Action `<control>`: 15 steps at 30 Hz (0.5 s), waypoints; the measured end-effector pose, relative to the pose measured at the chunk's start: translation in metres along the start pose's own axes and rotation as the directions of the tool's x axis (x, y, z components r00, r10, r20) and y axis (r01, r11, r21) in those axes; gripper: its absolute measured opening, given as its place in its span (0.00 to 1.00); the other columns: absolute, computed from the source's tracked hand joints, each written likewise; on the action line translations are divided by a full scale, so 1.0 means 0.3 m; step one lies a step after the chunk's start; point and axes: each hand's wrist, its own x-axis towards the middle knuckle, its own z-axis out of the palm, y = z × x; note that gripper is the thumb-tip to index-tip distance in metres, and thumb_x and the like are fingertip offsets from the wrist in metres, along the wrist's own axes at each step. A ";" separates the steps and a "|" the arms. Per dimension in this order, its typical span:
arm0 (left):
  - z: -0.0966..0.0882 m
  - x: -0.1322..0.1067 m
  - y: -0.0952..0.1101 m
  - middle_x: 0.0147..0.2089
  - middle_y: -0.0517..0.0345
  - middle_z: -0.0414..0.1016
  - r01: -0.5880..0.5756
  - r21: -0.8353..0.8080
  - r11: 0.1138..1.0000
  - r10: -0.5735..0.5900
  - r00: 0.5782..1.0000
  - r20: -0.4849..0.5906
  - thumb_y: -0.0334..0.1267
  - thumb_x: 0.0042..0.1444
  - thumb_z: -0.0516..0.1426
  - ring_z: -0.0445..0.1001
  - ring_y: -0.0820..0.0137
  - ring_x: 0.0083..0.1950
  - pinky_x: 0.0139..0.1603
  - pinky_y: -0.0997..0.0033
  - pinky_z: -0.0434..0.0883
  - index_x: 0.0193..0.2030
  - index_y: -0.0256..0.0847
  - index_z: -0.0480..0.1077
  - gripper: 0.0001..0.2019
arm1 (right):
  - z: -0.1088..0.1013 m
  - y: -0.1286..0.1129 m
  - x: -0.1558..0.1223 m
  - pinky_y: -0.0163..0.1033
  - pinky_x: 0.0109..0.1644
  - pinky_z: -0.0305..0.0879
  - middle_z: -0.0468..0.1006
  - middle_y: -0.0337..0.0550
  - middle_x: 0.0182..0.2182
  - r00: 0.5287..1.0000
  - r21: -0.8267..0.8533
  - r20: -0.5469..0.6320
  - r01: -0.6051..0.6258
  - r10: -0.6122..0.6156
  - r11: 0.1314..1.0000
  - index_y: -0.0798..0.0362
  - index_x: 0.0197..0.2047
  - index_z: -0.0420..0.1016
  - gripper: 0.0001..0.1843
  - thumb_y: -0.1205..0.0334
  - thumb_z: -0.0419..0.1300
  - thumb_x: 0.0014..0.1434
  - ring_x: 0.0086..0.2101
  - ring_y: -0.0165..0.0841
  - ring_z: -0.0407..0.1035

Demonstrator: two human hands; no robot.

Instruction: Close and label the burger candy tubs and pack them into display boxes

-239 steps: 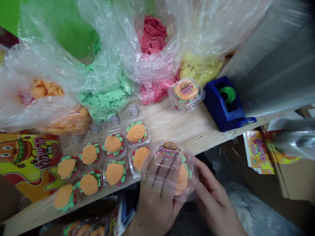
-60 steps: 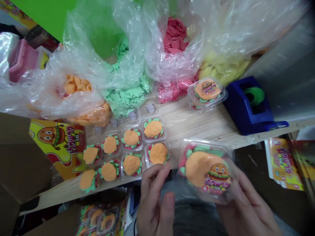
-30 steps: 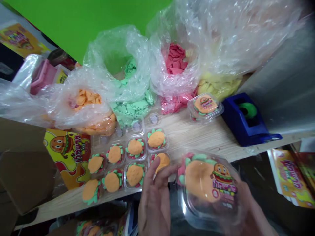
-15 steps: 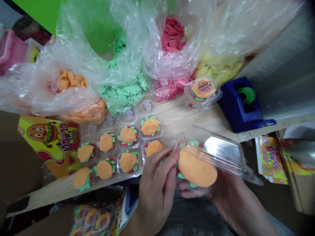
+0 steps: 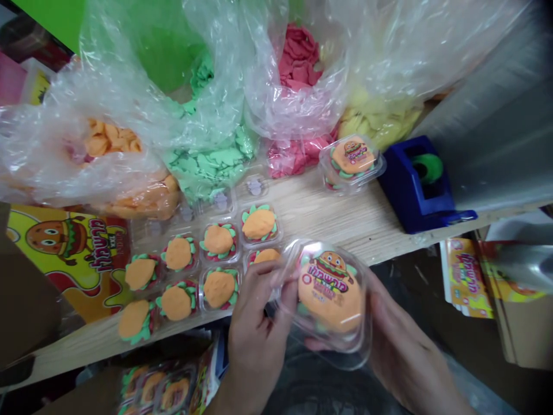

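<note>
Between my two hands is a clear plastic clamshell box with a burger-shaped candy inside, its lid folded down over the orange bun and a printed burger label on top. My left hand pinches the box's left edge with thumb and fingers. Around its right side and underneath curls my right hand; some of those fingers are hidden below. Left of the hands, open clear trays hold several burger candies with orange tops and green frills. One of these candies is partly covered by my left hand.
Plastic bags of orange, green, red and yellow pieces line the back. A closed burger box stands beside a blue tape dispenser. A printed carton is at left; packed burger boxes lie below the table edge.
The clamshell's lid, raised at an angle before, now lies down over the candy. My right hand has shifted to the box's right side; the view has moved slightly.
</note>
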 end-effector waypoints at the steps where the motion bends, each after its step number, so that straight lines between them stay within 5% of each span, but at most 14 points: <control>1: 0.000 0.002 0.001 0.42 0.58 0.69 -0.004 -0.005 1.000 0.004 1.000 -0.002 0.28 0.56 0.55 0.69 0.69 0.45 0.47 0.72 0.67 0.43 0.46 0.71 0.11 | 0.000 0.000 0.001 0.51 0.41 0.71 0.63 0.40 0.60 1.000 0.004 0.003 -0.002 0.002 1.000 0.36 0.55 0.64 0.21 0.49 0.53 0.59 0.49 0.45 0.69; 9: -0.037 -0.003 -0.001 0.47 0.57 0.67 0.115 -0.100 0.988 -0.109 0.992 0.062 0.31 0.60 0.50 0.67 0.70 0.51 0.51 0.74 0.66 0.42 0.46 0.72 0.11 | 0.001 0.005 0.009 0.52 0.46 0.69 0.64 0.38 0.59 1.000 0.054 -0.012 0.021 -0.020 0.998 0.37 0.55 0.65 0.20 0.52 0.53 0.59 0.54 0.43 0.64; 12: -0.053 -0.012 -0.007 0.47 0.58 0.69 0.131 -0.117 0.984 -0.117 0.986 0.116 0.32 0.60 0.50 0.68 0.70 0.50 0.51 0.73 0.66 0.44 0.48 0.72 0.12 | 0.002 0.008 0.003 0.50 0.45 0.70 0.68 0.38 0.57 0.997 0.089 0.059 0.037 -0.043 0.995 0.37 0.56 0.65 0.22 0.51 0.55 0.57 0.50 0.42 0.68; 15: -0.051 -0.014 0.004 0.42 0.59 0.72 0.154 -0.127 0.980 -0.148 0.987 0.057 0.35 0.58 0.54 0.70 0.68 0.46 0.48 0.71 0.68 0.39 0.49 0.74 0.08 | 0.004 0.011 -0.005 0.47 0.43 0.71 0.67 0.39 0.58 0.995 0.009 0.083 0.055 -0.055 0.998 0.38 0.58 0.62 0.25 0.52 0.56 0.57 0.44 0.40 0.73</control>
